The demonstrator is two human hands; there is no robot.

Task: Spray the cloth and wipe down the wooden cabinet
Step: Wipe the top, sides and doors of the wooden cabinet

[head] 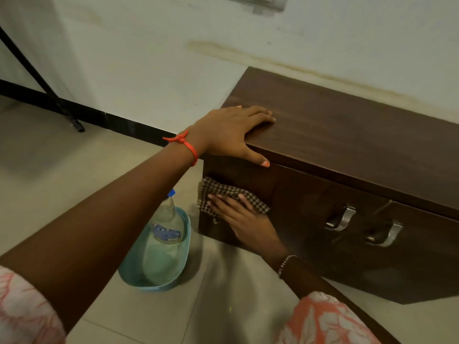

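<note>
A low dark wooden cabinet [347,135] stands against the wall on the right. My left hand [231,131] lies flat on its top left corner, fingers spread, thumb over the front edge. Lower down, my right hand [244,219] presses a brown-and-white checked cloth [223,194] flat against the left end of the cabinet's front. A clear spray bottle [169,219] with a blue label stands in a teal tub [185,247] on the floor, left of the cabinet and partly behind my left forearm.
Two metal handles [341,218] [385,234] stick out of the cabinet front to the right of my right hand. A black metal leg [74,124] stands on the tiled floor at far left. A black skirting strip [111,119] runs along the wall.
</note>
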